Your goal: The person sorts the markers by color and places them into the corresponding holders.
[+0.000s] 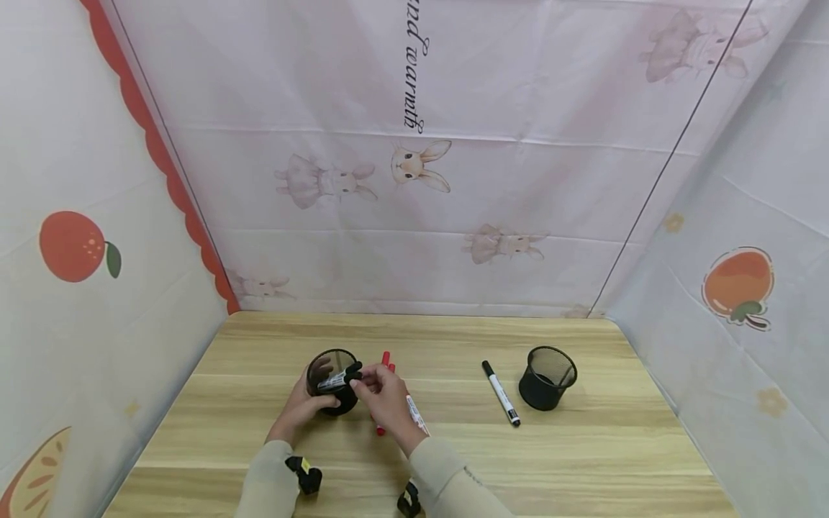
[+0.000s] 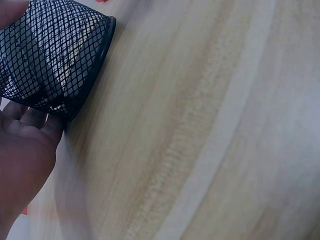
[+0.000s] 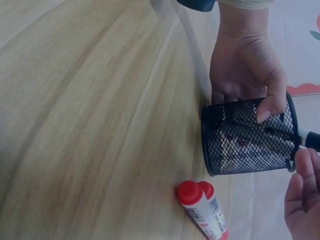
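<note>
My left hand (image 1: 303, 404) grips a black mesh pen cup (image 1: 343, 407) from its left side, thumb on the near side and fingers round the far side. Black-capped whiteboard markers (image 1: 334, 381) slant inside the cup, their caps jutting over its right rim. With thumb and fingertips, my right hand (image 1: 387, 401) pinches the marker caps at that rim. The right wrist view shows a black cap (image 3: 313, 141) beyond the rim, beside the right fingers (image 3: 302, 162). Red-capped markers (image 3: 205, 212) lie on the table by the cup, partly under the right hand in the head view.
A second black mesh cup (image 1: 542, 394) stands at the right of the wooden table (image 1: 583, 460). One black-capped marker (image 1: 501, 394) lies to its left. Black wrist cameras (image 1: 306, 475) sit at both sleeves. Printed cloth walls (image 1: 414, 273) border the table at the back and sides.
</note>
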Action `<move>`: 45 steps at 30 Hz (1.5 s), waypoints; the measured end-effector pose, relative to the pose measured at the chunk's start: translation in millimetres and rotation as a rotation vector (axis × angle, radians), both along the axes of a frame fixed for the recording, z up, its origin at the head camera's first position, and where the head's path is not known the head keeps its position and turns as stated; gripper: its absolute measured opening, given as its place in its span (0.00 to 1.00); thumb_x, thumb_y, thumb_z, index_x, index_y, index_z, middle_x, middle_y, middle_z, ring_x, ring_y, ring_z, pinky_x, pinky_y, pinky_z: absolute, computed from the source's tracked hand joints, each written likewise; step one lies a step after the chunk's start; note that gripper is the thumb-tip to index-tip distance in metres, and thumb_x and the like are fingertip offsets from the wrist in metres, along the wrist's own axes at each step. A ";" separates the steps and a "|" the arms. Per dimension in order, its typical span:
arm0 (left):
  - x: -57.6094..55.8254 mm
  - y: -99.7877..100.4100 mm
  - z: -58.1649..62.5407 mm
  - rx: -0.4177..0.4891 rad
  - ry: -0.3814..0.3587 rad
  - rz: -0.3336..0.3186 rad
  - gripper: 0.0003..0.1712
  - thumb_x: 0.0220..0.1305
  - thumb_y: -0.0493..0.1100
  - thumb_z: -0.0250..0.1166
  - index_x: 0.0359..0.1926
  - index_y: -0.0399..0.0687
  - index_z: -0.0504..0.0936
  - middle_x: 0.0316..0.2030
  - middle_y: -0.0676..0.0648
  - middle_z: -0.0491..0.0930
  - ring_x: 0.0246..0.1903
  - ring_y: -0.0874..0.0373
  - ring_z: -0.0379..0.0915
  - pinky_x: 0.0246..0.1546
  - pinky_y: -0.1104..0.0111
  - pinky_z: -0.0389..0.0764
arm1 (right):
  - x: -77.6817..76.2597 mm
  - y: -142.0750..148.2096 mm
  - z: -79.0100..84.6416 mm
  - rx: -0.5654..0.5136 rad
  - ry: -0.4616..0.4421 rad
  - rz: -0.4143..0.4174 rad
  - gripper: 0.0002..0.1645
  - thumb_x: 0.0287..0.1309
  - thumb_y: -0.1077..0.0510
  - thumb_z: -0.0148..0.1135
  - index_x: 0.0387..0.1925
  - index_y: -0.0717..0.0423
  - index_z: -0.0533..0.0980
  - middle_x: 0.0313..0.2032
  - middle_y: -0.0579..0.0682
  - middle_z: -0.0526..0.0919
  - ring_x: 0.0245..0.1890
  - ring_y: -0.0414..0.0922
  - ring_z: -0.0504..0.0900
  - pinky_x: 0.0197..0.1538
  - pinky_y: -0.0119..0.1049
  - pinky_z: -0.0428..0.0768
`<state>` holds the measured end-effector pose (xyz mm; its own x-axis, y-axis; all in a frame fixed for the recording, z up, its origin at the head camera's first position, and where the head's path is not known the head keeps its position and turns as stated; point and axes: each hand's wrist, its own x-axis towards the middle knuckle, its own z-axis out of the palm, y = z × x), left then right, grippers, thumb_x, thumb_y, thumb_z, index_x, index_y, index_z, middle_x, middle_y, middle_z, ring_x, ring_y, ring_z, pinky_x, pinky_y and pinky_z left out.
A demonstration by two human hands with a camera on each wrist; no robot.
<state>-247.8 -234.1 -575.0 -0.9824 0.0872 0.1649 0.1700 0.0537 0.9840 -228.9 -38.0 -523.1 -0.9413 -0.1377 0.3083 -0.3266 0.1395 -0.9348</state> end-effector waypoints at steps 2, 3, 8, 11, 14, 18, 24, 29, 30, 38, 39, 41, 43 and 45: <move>0.3 0.0 -0.5 0.003 -0.011 0.002 0.50 0.38 0.24 0.68 0.66 0.37 0.57 0.61 0.31 0.62 0.62 0.41 0.54 0.56 0.69 0.59 | -0.1 -0.4 0.1 -0.004 -0.002 0.004 0.08 0.52 0.60 0.67 0.35 0.57 0.78 0.26 0.43 0.80 0.26 0.36 0.76 0.30 0.29 0.76; 0.5 0.1 -0.5 0.006 -0.017 0.001 0.50 0.39 0.24 0.68 0.66 0.38 0.57 0.61 0.32 0.62 0.62 0.41 0.54 0.56 0.68 0.59 | -0.1 -0.8 0.4 -0.008 -0.003 0.004 0.08 0.52 0.61 0.66 0.35 0.58 0.78 0.26 0.44 0.80 0.26 0.36 0.76 0.30 0.29 0.76; 0.8 0.5 -1.0 0.008 -0.029 0.001 0.50 0.39 0.25 0.68 0.66 0.38 0.58 0.61 0.33 0.61 0.62 0.43 0.54 0.57 0.63 0.58 | -0.2 -1.9 1.3 -0.018 -0.018 0.004 0.09 0.52 0.64 0.66 0.36 0.60 0.77 0.26 0.44 0.80 0.26 0.36 0.77 0.30 0.28 0.76; -0.1 0.1 -1.9 0.008 -0.021 0.009 0.50 0.38 0.25 0.68 0.66 0.39 0.58 0.61 0.33 0.62 0.62 0.43 0.55 0.57 0.64 0.59 | 1.0 -1.5 3.8 -0.021 -0.022 0.008 0.09 0.52 0.65 0.66 0.36 0.62 0.77 0.26 0.46 0.80 0.26 0.37 0.76 0.30 0.27 0.75; -0.7 -0.4 -2.9 0.002 -0.014 0.007 0.50 0.38 0.24 0.68 0.66 0.38 0.58 0.61 0.32 0.62 0.62 0.43 0.55 0.57 0.65 0.59 | 6.9 0.5 13.9 -0.030 -0.007 0.016 0.09 0.52 0.66 0.65 0.36 0.66 0.76 0.27 0.50 0.81 0.26 0.40 0.77 0.29 0.28 0.75; -0.5 -0.8 -3.2 0.002 -0.016 0.003 0.50 0.38 0.25 0.68 0.66 0.38 0.58 0.61 0.32 0.62 0.62 0.43 0.55 0.57 0.65 0.58 | 16.1 4.0 28.9 -0.040 0.024 0.030 0.09 0.52 0.67 0.64 0.36 0.68 0.75 0.27 0.55 0.81 0.27 0.45 0.78 0.30 0.30 0.76; -1.6 -0.2 -3.0 0.041 -0.008 -0.031 0.50 0.39 0.24 0.68 0.66 0.39 0.58 0.62 0.32 0.61 0.62 0.40 0.54 0.59 0.62 0.57 | 10.0 12.4 14.2 0.007 0.016 0.032 0.09 0.53 0.68 0.63 0.38 0.61 0.76 0.28 0.49 0.81 0.28 0.40 0.78 0.30 0.30 0.77; -1.5 0.6 2.6 0.066 -0.016 -0.041 0.50 0.38 0.22 0.67 0.66 0.36 0.57 0.61 0.30 0.60 0.62 0.38 0.52 0.59 0.59 0.56 | 1.6 24.9 9.1 0.099 0.006 0.072 0.12 0.52 0.67 0.63 0.41 0.61 0.76 0.32 0.53 0.81 0.30 0.41 0.79 0.33 0.31 0.78; -0.1 1.4 6.2 0.063 -0.018 -0.042 0.50 0.38 0.22 0.67 0.66 0.35 0.57 0.61 0.29 0.60 0.62 0.37 0.52 0.59 0.58 0.56 | 0.5 27.7 9.8 0.113 0.005 0.083 0.13 0.52 0.68 0.62 0.42 0.62 0.76 0.33 0.54 0.81 0.30 0.42 0.79 0.34 0.32 0.78; 9.0 5.5 27.1 0.049 -0.085 -0.044 0.52 0.38 0.22 0.66 0.67 0.34 0.54 0.63 0.28 0.56 0.63 0.37 0.49 0.61 0.48 0.49 | -1.4 46.9 22.2 0.348 -0.099 0.193 0.17 0.49 0.66 0.64 0.43 0.60 0.74 0.35 0.54 0.79 0.32 0.43 0.77 0.34 0.32 0.76; 7.7 4.6 24.1 0.052 -0.088 -0.042 0.52 0.38 0.22 0.67 0.67 0.35 0.54 0.63 0.28 0.56 0.64 0.38 0.49 0.61 0.48 0.49 | -1.4 49.0 23.8 0.383 -0.107 0.213 0.17 0.49 0.65 0.65 0.44 0.60 0.74 0.36 0.55 0.79 0.33 0.42 0.77 0.34 0.32 0.76; 4.9 2.5 17.3 0.049 -0.090 -0.035 0.52 0.37 0.22 0.67 0.67 0.36 0.55 0.63 0.30 0.58 0.63 0.39 0.50 0.61 0.50 0.49 | -1.2 52.4 25.3 0.443 -0.107 0.248 0.19 0.49 0.62 0.67 0.45 0.61 0.75 0.37 0.56 0.79 0.32 0.42 0.77 0.33 0.32 0.76; 1.4 0.1 9.4 0.035 -0.089 -0.028 0.52 0.37 0.23 0.68 0.66 0.37 0.55 0.62 0.31 0.59 0.63 0.41 0.51 0.60 0.51 0.50 | -0.9 54.9 26.4 0.494 -0.100 0.269 0.20 0.49 0.60 0.67 0.45 0.61 0.75 0.38 0.57 0.79 0.32 0.40 0.76 0.33 0.32 0.75; -0.4 -0.9 4.1 0.023 -0.089 -0.018 0.52 0.37 0.23 0.68 0.66 0.39 0.55 0.62 0.33 0.60 0.63 0.42 0.52 0.60 0.52 0.51 | -0.3 56.5 27.0 0.523 -0.099 0.283 0.21 0.49 0.59 0.67 0.46 0.61 0.75 0.39 0.57 0.79 0.32 0.40 0.76 0.34 0.32 0.75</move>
<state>-248.2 -235.1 -570.9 -0.9915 0.1027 0.0793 0.0826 0.0287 0.9962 -229.2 18.6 -496.1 -0.8665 -0.4972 0.0445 -0.3330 0.5093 -0.7936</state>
